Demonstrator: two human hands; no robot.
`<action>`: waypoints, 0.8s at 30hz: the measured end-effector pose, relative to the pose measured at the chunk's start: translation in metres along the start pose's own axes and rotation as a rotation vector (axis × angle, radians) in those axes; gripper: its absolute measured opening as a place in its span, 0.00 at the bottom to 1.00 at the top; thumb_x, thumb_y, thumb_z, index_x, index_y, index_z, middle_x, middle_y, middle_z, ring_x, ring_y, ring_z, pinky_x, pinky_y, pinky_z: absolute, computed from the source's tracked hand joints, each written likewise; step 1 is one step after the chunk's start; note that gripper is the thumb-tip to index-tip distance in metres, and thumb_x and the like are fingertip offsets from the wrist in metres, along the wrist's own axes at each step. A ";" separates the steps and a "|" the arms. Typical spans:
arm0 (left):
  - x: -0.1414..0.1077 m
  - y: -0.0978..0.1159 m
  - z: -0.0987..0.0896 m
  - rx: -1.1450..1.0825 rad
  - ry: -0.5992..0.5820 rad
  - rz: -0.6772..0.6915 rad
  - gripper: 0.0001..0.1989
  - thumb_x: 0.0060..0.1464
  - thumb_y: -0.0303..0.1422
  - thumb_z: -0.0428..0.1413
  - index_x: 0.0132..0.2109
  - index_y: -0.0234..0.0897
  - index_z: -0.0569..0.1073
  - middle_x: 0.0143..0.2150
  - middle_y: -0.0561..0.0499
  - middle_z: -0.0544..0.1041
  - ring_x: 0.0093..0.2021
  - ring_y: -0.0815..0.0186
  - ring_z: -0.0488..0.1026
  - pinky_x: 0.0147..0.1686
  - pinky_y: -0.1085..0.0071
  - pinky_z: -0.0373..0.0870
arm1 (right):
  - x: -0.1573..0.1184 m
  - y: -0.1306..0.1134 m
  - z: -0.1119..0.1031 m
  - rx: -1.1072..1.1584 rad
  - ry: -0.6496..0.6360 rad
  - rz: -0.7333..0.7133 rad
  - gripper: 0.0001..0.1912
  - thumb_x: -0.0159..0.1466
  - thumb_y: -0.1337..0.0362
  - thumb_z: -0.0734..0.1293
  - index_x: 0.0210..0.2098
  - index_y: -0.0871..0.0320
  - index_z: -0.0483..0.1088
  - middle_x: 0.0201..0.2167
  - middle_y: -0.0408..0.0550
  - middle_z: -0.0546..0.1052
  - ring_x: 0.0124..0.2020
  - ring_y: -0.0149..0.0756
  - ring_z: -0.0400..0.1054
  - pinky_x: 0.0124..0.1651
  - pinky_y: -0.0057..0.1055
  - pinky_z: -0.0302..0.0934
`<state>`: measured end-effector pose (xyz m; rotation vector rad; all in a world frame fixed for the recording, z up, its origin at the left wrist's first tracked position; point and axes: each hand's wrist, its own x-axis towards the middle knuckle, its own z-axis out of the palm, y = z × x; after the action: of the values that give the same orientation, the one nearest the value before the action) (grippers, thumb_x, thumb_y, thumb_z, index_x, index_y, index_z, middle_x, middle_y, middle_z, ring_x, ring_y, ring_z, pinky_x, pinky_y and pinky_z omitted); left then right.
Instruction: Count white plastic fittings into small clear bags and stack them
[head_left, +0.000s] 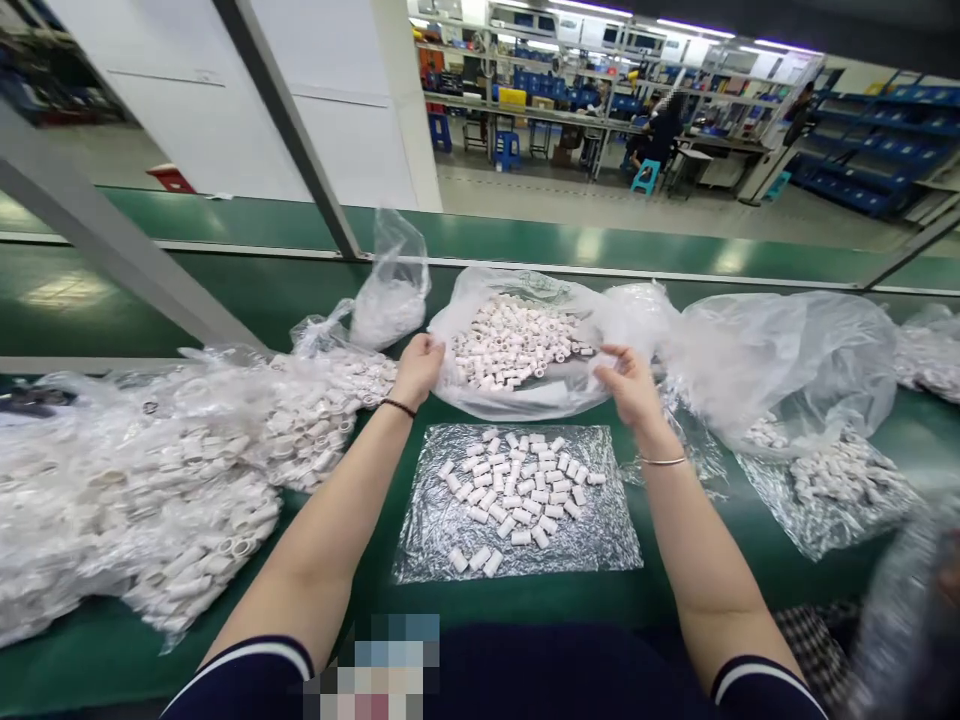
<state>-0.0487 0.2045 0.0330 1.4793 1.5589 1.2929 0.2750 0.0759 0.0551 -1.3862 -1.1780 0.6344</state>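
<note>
A large clear plastic bag [525, 403] lies with its mouth spread wide, and many small white tubular fittings [517, 340] are heaped inside it. My left hand [421, 365] pinches the bag's rim on the left side. On the opposite side, my right hand [626, 380] grips the rim between thumb and fingers. Nearer to me, a flat sheet of clear plastic [435, 540] rests on the green table, with many loose white fittings [517, 490] scattered over it, most lying on their sides.
Clear bags of larger white fittings [187, 480] are piled at the left. A knotted bag [390, 300] stands behind. To the right are another big plastic bag [802, 350] and a heap of white pieces [847, 475] on plastic. A metal post [292, 130] rises behind the table [375, 560].
</note>
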 end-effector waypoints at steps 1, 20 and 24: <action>-0.008 -0.001 -0.002 0.015 -0.007 0.002 0.13 0.56 0.35 0.59 0.45 0.32 0.72 0.41 0.45 0.75 0.45 0.57 0.74 0.50 0.55 0.73 | -0.014 0.005 0.000 -0.079 -0.031 0.000 0.31 0.54 0.52 0.70 0.54 0.59 0.68 0.41 0.51 0.78 0.39 0.42 0.73 0.45 0.43 0.71; -0.058 0.053 -0.053 0.519 -0.277 0.546 0.16 0.64 0.26 0.48 0.55 0.39 0.74 0.62 0.44 0.70 0.64 0.59 0.66 0.65 0.56 0.64 | -0.139 0.025 -0.029 -0.538 0.026 -0.289 0.15 0.67 0.53 0.65 0.44 0.57 0.75 0.49 0.58 0.77 0.53 0.50 0.72 0.53 0.53 0.70; 0.037 0.082 -0.036 0.647 -0.203 0.374 0.12 0.65 0.30 0.54 0.53 0.30 0.74 0.56 0.38 0.74 0.58 0.56 0.72 0.59 0.54 0.69 | -0.148 -0.001 -0.027 -0.588 0.098 -0.440 0.12 0.68 0.56 0.64 0.44 0.54 0.75 0.48 0.57 0.78 0.51 0.49 0.74 0.48 0.48 0.73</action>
<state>-0.0590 0.2237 0.1271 2.3123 1.6995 0.8033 0.2476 -0.0685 0.0236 -1.5355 -1.5995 -0.1076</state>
